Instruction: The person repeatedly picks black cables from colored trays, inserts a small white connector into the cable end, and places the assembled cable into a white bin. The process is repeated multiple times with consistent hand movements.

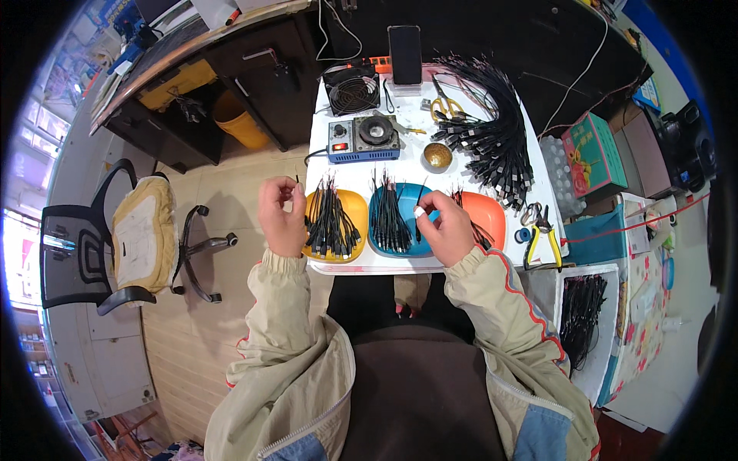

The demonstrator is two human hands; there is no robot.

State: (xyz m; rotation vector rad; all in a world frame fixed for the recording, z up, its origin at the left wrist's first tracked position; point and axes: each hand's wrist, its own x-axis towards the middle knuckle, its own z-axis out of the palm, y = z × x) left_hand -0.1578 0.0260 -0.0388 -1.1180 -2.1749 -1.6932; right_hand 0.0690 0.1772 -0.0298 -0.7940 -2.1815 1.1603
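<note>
My left hand (283, 219) is closed in a pinch at the left side of the yellow tray (363, 207). A thin black cable end (297, 178) sticks up from its fingertips; the rest is hidden. Over the right part of the blue tray (420, 249), my right hand (447, 229) pinches a short black cable (419, 224) held nearly upright. Black USB cables (333, 223) with bare wire ends fan out in the yellow tray. More black cables (390, 219) lie in the blue tray. The orange tray (493, 221) also holds cables, partly covered by my right hand.
Behind the trays stand a blue solder pot (364, 140), a fan (354, 92), a phone (405, 55) and a gold bowl (437, 157). A big cable bundle (500, 131), yellow-handled scissors (443, 104) and yellow wire strippers (543, 237) lie right. An office chair (142, 234) stands left.
</note>
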